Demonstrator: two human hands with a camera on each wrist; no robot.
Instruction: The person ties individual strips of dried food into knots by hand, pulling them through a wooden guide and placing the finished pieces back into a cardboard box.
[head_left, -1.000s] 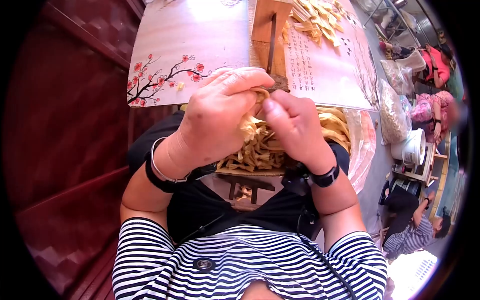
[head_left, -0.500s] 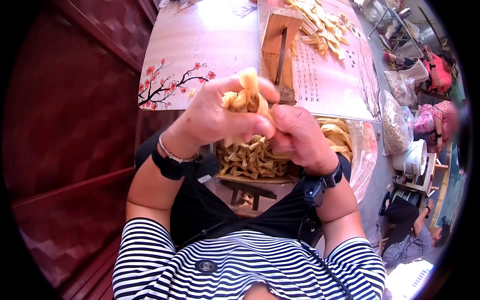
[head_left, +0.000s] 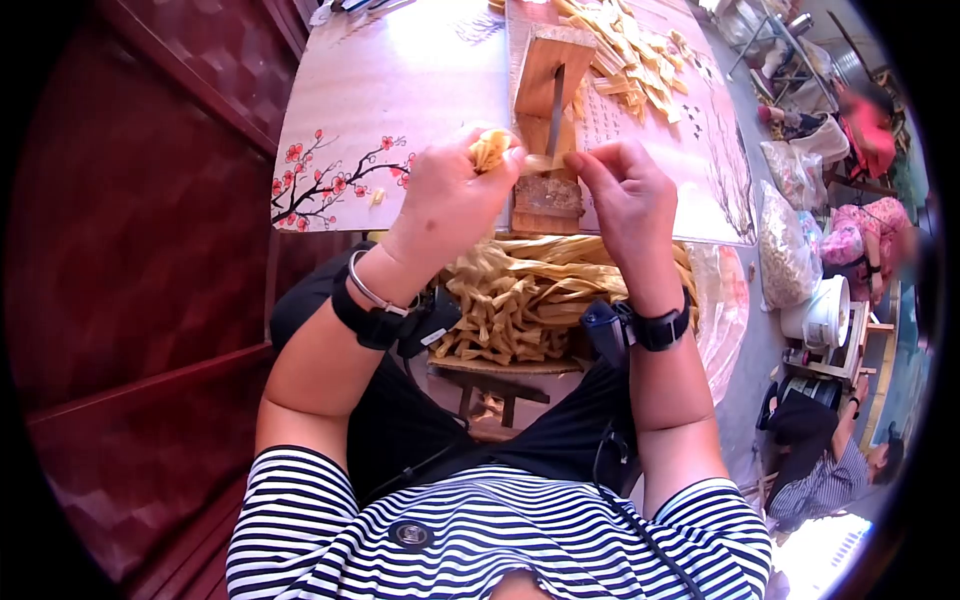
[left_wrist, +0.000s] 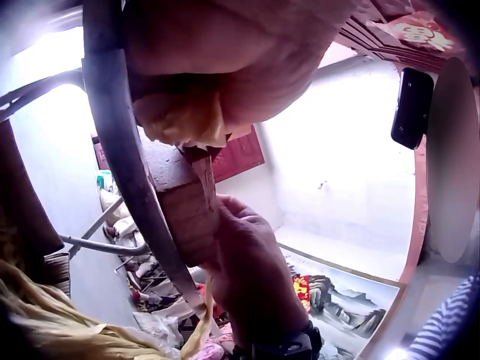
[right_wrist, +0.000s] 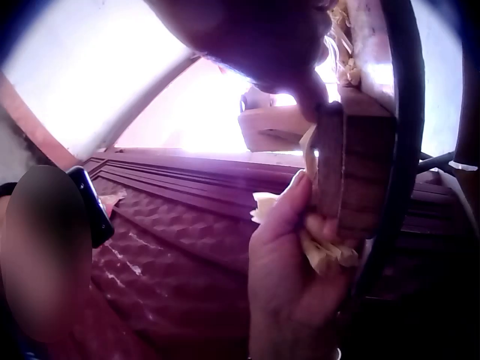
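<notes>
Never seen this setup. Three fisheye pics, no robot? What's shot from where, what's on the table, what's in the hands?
No machine here: a person works with bare hands, wearing three cameras. The wide picture comes from the head, looking down over a striped shirt at both hands. The other two come from the wrists, each looking up past its own hand, so they are close and dim. The left hand grips a bunch of pale yellow strips. The right hand pinches one strip held across an upright wooden block on the table. Beyond it lie cut pieces; a pile of strips sits near the lap.
</notes>
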